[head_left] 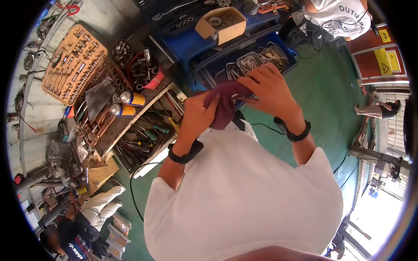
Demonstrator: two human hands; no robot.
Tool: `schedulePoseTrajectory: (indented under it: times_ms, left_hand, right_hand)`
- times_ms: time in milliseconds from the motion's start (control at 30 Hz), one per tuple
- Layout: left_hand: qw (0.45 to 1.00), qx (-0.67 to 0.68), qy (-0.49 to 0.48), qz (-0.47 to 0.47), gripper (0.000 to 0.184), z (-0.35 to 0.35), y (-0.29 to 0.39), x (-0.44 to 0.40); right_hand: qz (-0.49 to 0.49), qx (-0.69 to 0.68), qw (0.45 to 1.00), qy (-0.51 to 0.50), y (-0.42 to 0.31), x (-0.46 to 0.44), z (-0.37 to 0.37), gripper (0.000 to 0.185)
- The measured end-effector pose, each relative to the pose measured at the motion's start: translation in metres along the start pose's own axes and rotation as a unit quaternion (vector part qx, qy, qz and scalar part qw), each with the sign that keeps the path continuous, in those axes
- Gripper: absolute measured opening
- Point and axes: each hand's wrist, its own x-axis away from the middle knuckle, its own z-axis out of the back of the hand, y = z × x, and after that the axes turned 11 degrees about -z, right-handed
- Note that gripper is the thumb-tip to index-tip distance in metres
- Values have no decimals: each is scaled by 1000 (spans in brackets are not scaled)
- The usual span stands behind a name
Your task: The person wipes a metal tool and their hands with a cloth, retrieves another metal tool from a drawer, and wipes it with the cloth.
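A dark maroon cloth (pixel 224 114) is bunched up in front of my chest, over the near edge of an open blue drawer. My left hand (pixel 198 114) is closed on the cloth's left side. On the other side, my right hand (pixel 267 89) has its fingers bent at the cloth's upper right edge, with something small and shiny between the hand and the cloth, too small to name. Beyond my hands the blue drawer (pixel 207 65) holds several bent metal keys or wrenches.
An open cardboard box (pixel 228 32) stands on the blue tool cabinet. To the left, a bench holds a socket set case (pixel 72 65), two spray cans (pixel 133 98) and a red bin (pixel 154 80). Co-workers are at lower left (pixel 76 235), upper right (pixel 337 17) and far right (pixel 383 109).
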Motion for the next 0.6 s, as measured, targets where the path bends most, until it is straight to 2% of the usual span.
schedulePoseTrajectory:
  times_ms: [33,67,100,167,233,300,333,400,467,600]
  left_hand:
    - [998,-3,-39,41,20,3,6,-1]
    - [994,-6,-78,81,22,6,12,-2]
    - [994,-7,-78,81,22,8,15,-3]
    - [985,0,-148,91,26,12,17,-2]
    - [980,-19,-163,112,27,19,9,-2]
    - [975,-38,-181,126,29,24,11,-3]
    - [983,-11,-148,108,31,25,20,-6]
    - [989,19,-117,89,37,23,25,-9]
    - [988,-73,-113,-69,56,18,22,-10]
    - [986,-34,-160,-40,64,8,9,-11]
  right_hand:
    - [0,0,1000,0,3,1,-7,32]
    - [-30,34,996,-76,6,3,-13,28]
    - [-59,67,984,-151,7,4,-16,25]
    - [-76,39,984,-155,3,7,-12,24]
    - [-88,8,982,-165,4,12,-13,23]
    - [-133,-42,987,-81,11,18,-20,23]
    - [-130,-42,987,-79,14,20,-23,23]
    - [-202,-68,976,-48,17,26,-27,22]
    - [-200,-85,975,-37,14,28,-32,23]
    - [-180,-106,977,-40,11,29,-34,26]
